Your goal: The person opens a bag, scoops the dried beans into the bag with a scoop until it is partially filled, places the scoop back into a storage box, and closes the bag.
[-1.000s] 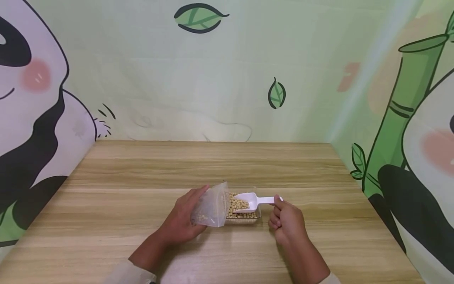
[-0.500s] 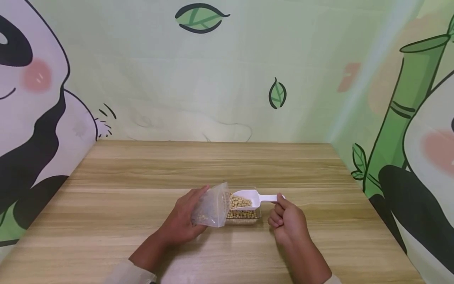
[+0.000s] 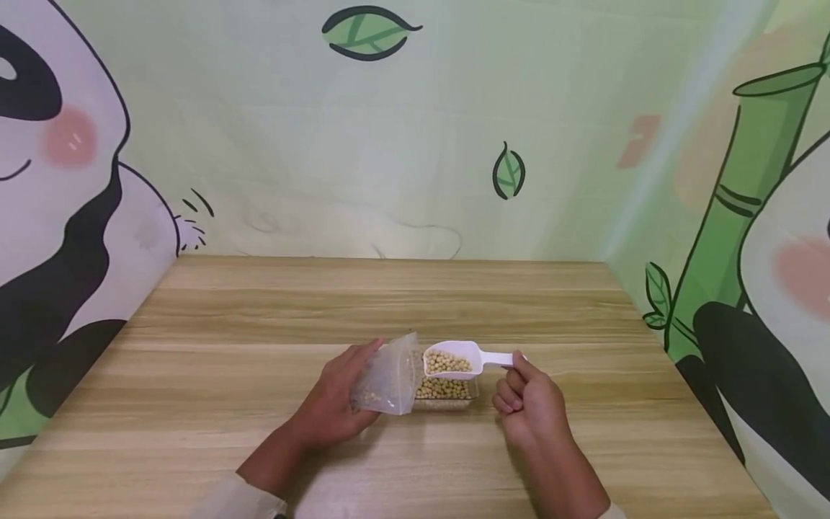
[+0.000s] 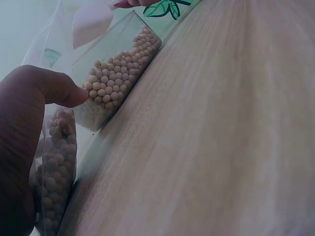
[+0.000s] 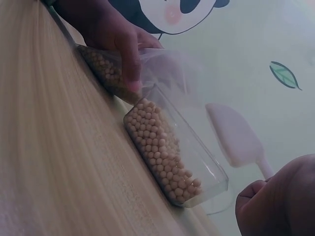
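My right hand (image 3: 532, 407) grips the handle of a white scoop (image 3: 476, 357), which holds a heap of round beige beans. The scoop hangs above a clear plastic box (image 5: 216, 172) partly filled with the same beans (image 5: 157, 152), touching neither its walls nor the table. Left of the box, my left hand (image 3: 337, 400) holds a clear plastic bag (image 3: 385, 378) around its side, its mouth toward the box. More beans (image 4: 54, 177) lie low in the bag. In the left wrist view, the thumb is bent over the bag near the box's end. The other left fingers are mostly hidden.
Hands, bag and box are on a wood-grain table (image 3: 292, 303). Behind it rises a pale green backdrop (image 3: 259, 144) printed with pandas, leaves and bamboo. The table's far edge meets this backdrop.
The loaded scoop has risen out of the beans in the box and shifted slightly right with my right hand. My left hand and the bag stay nearly still.
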A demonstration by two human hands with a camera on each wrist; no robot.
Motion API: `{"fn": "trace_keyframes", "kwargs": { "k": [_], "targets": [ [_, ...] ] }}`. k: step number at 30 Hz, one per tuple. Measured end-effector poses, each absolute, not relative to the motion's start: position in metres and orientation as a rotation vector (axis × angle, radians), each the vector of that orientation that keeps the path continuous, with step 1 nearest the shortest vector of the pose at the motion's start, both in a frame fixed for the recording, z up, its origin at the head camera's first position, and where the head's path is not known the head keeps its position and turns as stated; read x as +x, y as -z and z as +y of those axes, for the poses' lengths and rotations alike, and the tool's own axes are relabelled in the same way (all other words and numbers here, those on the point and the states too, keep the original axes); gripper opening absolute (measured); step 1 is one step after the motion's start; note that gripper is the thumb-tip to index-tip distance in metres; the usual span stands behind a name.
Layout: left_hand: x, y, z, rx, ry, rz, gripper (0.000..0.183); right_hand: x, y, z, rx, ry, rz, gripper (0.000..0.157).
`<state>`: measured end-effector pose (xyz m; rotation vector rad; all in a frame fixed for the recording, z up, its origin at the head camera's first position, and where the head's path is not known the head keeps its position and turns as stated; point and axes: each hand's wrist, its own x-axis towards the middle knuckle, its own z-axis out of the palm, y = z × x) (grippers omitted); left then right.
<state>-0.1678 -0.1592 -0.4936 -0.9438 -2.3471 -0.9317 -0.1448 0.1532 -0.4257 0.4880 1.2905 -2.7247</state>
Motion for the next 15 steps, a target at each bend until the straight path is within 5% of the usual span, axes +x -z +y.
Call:
{"fn": "trace_keyframes", "kwargs": {
  "k": [15],
  "targets": [
    [-0.1672,0.4921,-0.1585,-0.942,0.949,-2.348,0.096,-0.1389,0.4222,0.1444,0.337,2.683,1.425,0.041]
  ]
}}
